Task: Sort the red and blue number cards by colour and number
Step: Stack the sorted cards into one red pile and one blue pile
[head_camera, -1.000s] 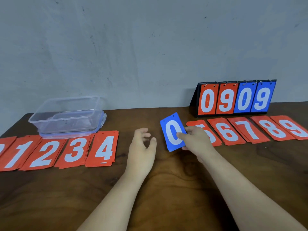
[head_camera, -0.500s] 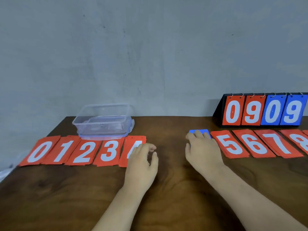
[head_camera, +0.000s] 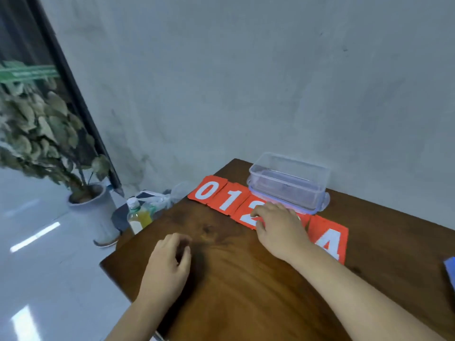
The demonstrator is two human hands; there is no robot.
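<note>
A row of red number cards lies flat on the dark wooden tabletop [head_camera: 246, 279], running past the front of a clear plastic container [head_camera: 288, 183] that stands near the tabletop's far edge by the grey wall. The red 0 card [head_camera: 208, 190] is to the left of the container, at the tabletop's corner. The red 1 card [head_camera: 229, 201] lies just beside the container's left end, and the red 2 card [head_camera: 247, 215] touches the container's front left corner. The red 4 card [head_camera: 330, 242] lies in front of the container's right end. One more red card sits between the 2 and the 4, but its number is hidden.

The right hand [head_camera: 280, 227] rests palm down in front of the container, covering that hidden card and part of the 2. Its fingers [head_camera: 261, 211] are released and only slightly bent, with the tips touching the 2 card. The left hand [head_camera: 170, 262] hovers over bare wood well in front and to the left of the container, with its fingers loosely curled and holding nothing.

Far to the right of the container, at the picture's edge, the corner of a blue card [head_camera: 450, 271] shows. To the left of the container, off the tabletop, stand a bottle of yellow liquid [head_camera: 138, 215], a plastic bag [head_camera: 157, 198] and a potted plant [head_camera: 86, 205] on the pale floor.
</note>
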